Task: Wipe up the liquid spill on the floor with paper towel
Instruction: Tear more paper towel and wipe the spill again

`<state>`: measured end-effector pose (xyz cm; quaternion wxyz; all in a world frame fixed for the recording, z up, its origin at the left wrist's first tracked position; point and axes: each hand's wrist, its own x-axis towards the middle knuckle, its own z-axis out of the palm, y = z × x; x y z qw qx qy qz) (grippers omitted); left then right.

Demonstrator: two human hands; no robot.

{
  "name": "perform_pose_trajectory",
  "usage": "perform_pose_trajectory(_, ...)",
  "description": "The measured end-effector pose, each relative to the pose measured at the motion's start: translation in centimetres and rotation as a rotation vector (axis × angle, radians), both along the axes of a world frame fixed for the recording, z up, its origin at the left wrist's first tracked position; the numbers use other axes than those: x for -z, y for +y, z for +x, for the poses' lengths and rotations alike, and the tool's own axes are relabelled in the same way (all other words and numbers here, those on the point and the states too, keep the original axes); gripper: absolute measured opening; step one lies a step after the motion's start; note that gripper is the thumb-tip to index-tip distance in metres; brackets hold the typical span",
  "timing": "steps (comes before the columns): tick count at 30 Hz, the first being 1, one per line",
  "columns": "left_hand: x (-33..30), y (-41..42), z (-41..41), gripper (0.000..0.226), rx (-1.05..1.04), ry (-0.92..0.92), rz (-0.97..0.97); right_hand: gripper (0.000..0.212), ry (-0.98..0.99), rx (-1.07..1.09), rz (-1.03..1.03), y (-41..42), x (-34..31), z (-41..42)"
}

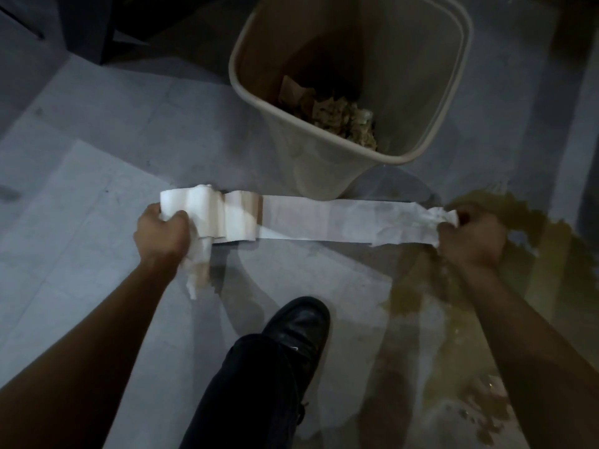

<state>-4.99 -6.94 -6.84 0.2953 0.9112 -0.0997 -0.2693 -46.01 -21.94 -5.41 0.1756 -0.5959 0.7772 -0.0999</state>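
Paper towel roll (207, 215), partly squashed, held above the floor (97, 196) in the left hand (162, 234); fingers curled tight round its end. Unrolled strip (324, 222) stretches taut across to the right hand (470, 234), whose fingers clamp the crumpled free end. Yellowish spill (505, 205) spreads on the floor beneath and beyond the right hand, running down the right side. Beige bin (311, 176) stands just behind the strip, scraps inside. Black shoe (295, 325) planted below, between the arms.

An indoor room: grey tiled floor (97, 189), beige wastebin (324, 170).
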Motion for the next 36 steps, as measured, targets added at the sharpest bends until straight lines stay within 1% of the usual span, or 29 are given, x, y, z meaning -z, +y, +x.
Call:
perform_pose_trajectory(1,-0.1,0.2,0.5,0.050,-0.012,-0.010,0.007,0.015,-0.023,-0.008,-0.020,-0.2,-0.7,-0.2)
perform_pose_trajectory(3,0.0,0.6,1.4,0.050,-0.031,-0.041,0.035,0.017,-0.011,-0.024,-0.056,-0.5,-1.6,0.4)
perform_pose_trajectory(5,0.0,0.8,1.8,0.053,-0.035,-0.105,0.063,0.030,0.082,-0.039,-0.015,-0.5,-2.4,2.7)
perform_pose_trajectory(7,0.1,1.0,1.6,0.063,0.047,-0.226,0.127,0.032,0.193,-0.106,0.094,0.1,-2.8,6.2)
perform_pose_trajectory(9,-0.1,0.8,0.3,0.070,0.206,-0.371,0.196,0.028,0.209,-0.221,0.139,1.6,-2.1,9.9)
perform_pose_trajectory(10,-0.2,0.7,-0.7,0.070,0.300,-0.412,0.181,0.028,0.168,-0.248,0.137,2.7,-1.7,11.9)
perform_pose_trajectory(11,-0.4,0.3,-1.9,0.068,0.391,-0.422,0.155,0.028,0.067,-0.259,0.134,3.8,-1.3,13.6)
perform_pose_trajectory(12,-0.4,0.0,-3.0,0.065,0.456,-0.402,0.129,0.028,-0.088,-0.251,0.151,4.9,-0.8,15.3)
perform_pose_trajectory(13,-0.4,-0.4,-4.1,0.062,0.494,-0.364,0.109,0.030,-0.241,-0.260,0.166,5.8,-0.7,17.0)
perform_pose_trajectory(14,-0.3,-0.7,-4.9,0.060,0.508,-0.332,0.094,0.033,-0.342,-0.303,0.191,6.6,-0.7,18.5)
perform_pose_trajectory(15,-0.2,-0.8,-5.5,0.058,0.515,-0.318,0.082,0.036,-0.391,-0.369,0.208,7.2,-0.7,19.6)
perform_pose_trajectory(16,-0.1,-0.8,-5.8,0.056,0.526,-0.322,0.073,0.035,-0.404,-0.409,0.203,7.6,-0.7,20.1)
perform_pose_trajectory(17,-0.1,-0.8,-5.8,0.055,0.537,-0.337,0.063,0.033,-0.394,-0.398,0.163,7.7,-0.4,20.0)
perform_pose_trajectory(20,0.1,-0.3,-4.6,0.053,0.514,-0.361,0.085,0.030,-0.292,-0.167,0.029,7.0,1.0,17.2)
perform_pose_trajectory(21,0.2,-0.2,-4.1,0.055,0.497,-0.359,0.114,0.038,-0.260,-0.107,0.028,6.5,1.9,16.1)
perform_pose_trajectory(23,0.4,0.0,-3.6,0.062,0.476,-0.336,0.175,0.078,-0.148,-0.068,0.155,5.2,3.0,14.8)
perform_pose_trajectory(24,0.6,0.1,-3.4,0.066,0.461,-0.311,0.192,0.093,-0.108,-0.055,0.246,4.6,3.3,14.7)
perform_pose_trajectory(25,0.7,0.1,-3.4,0.068,0.443,-0.285,0.194,0.098,-0.105,-0.044,0.320,4.2,2.8,14.9)
perform_pose_trajectory(27,0.9,0.2,-3.5,0.070,0.422,-0.253,0.186,0.096,-0.153,-0.093,0.366,3.8,2.3,16.3)
perform_pose_trajectory(29,1.0,0.1,-3.6,0.072,0.427,-0.252,0.205,0.098,-0.243,-0.152,0.445,4.0,2.4,18.5)
perform_pose_trajectory(31,1.1,-0.1,-3.6,0.074,0.441,-0.256,0.239,0.097,-0.278,-0.144,0.479,4.7,3.1,20.4)
perform_pose_trajectory(34,1.5,-0.4,-3.5,0.078,0.470,-0.250,0.293,0.068,-0.276,-0.118,0.453,5.8,4.4,21.1)
perform_pose_trajectory(36,1.8,-0.7,-3.7,0.080,0.486,-0.253,0.329,0.054,-0.257,-0.139,0.422,6.4,4.8,20.4)
